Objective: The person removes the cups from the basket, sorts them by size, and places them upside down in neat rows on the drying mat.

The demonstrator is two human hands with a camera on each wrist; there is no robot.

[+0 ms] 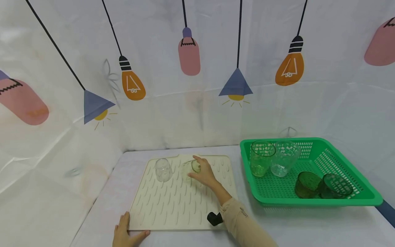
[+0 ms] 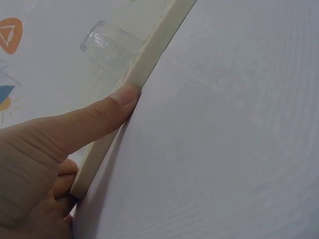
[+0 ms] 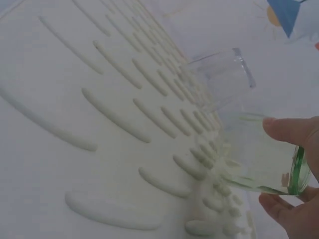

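My right hand [image 1: 202,172] grips a pale green drinking glass [image 3: 261,154] over the back part of a cream, ridged drying board [image 1: 172,212]. Thumb and fingers lie on opposite sides of the glass, near its thick green base; its mouth faces the board. Left of it, a clear glass [image 1: 163,170] stands upside down on the same board. At the board's front left corner, my left hand [image 1: 124,231] rests with its thumb along the front edge and its fingers along the left side, as the left wrist view also shows.
To the right stands a green perforated basket [image 1: 262,200]. In it are a light green glass [image 1: 260,161], a clear glass [image 1: 284,159] and two dark green glasses, one [image 1: 307,185] beside the other [image 1: 334,187]. A white sheet with printed lamps hangs behind the table.
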